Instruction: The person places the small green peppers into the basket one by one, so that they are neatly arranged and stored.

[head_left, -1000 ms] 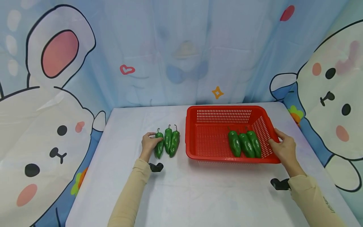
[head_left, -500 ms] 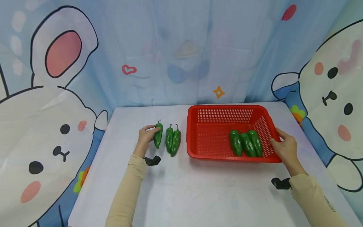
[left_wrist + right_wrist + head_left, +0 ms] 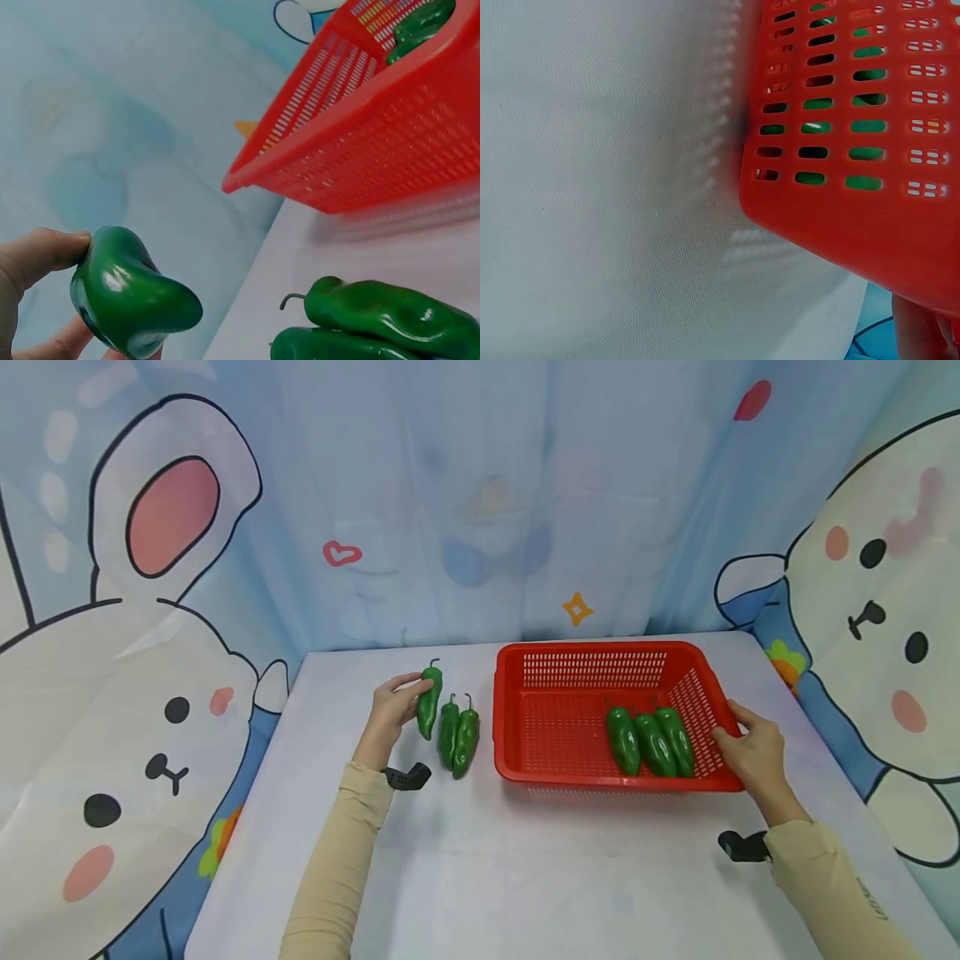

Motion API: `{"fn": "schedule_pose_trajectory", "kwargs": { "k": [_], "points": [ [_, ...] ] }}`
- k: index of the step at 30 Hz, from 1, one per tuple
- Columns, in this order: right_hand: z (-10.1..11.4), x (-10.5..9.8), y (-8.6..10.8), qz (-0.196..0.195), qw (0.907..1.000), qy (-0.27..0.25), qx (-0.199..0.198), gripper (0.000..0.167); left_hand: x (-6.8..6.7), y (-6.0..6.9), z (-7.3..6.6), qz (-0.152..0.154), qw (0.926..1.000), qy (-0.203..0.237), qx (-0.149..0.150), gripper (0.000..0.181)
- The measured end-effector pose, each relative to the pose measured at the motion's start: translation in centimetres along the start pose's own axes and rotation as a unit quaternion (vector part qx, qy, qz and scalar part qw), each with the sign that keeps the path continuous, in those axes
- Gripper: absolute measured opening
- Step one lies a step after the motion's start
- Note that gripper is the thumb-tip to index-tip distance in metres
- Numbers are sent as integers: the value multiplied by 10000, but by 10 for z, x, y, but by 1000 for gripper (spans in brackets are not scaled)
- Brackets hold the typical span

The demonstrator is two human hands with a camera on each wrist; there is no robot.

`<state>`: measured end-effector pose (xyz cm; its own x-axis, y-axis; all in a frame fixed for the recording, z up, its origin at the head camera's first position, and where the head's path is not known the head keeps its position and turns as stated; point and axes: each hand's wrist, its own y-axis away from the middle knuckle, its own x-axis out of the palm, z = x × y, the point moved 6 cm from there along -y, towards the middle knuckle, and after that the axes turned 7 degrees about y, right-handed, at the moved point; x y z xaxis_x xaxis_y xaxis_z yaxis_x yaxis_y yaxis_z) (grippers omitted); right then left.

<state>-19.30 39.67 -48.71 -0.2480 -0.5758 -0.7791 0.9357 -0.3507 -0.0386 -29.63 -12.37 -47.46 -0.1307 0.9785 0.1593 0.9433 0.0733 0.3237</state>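
My left hand [image 3: 393,707] pinches a green pepper [image 3: 429,703] between thumb and fingers, held up off the table. In the left wrist view that pepper [image 3: 124,292] points its tip toward the camera. Just right of it two more green peppers [image 3: 465,743] lie side by side on the table. My right hand [image 3: 753,756] grips the right rim of a red plastic basket [image 3: 555,781], thumb over the edge. Inside the basket, toward its right end, lie three green peppers [image 3: 654,745]. Mostly out of frame in the right wrist view are the right hand's fingers [image 3: 915,330].
A white-covered table [image 3: 570,877] bears everything. Behind it hangs a pale blue curtain [image 3: 420,485] with cartoon prints, which also covers the sides. The basket's left wall stands close to the two loose peppers.
My left hand has lifted the leftmost pepper from beside the other two, raising it away from me and then slightly right. The right hand and basket have stayed in place.
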Motion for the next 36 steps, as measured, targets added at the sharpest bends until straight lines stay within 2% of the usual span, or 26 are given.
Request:
{"fn": "schedule_pose_trajectory", "kwargs": {
  "k": [5,9,25,30,36],
  "points": [
    [0,1,1,-9,10000,-8,20,58,10,1,-3,21,10000,1,40,48],
    [1,0,-1,-28,10000,18,-18,58,26,1,-3,151,9998,-63,59,47],
    [0,0,-1,-52,10000,7,-56,58,119,12,-6,1010,9945,-158,221,44],
    [1,1,0,-80,9999,1,-89,58,142,13,0,1154,9927,-135,315,40],
    [3,0,1,-146,9997,98,-146,57,166,14,16,1289,9904,-120,480,40]
  ]
}}
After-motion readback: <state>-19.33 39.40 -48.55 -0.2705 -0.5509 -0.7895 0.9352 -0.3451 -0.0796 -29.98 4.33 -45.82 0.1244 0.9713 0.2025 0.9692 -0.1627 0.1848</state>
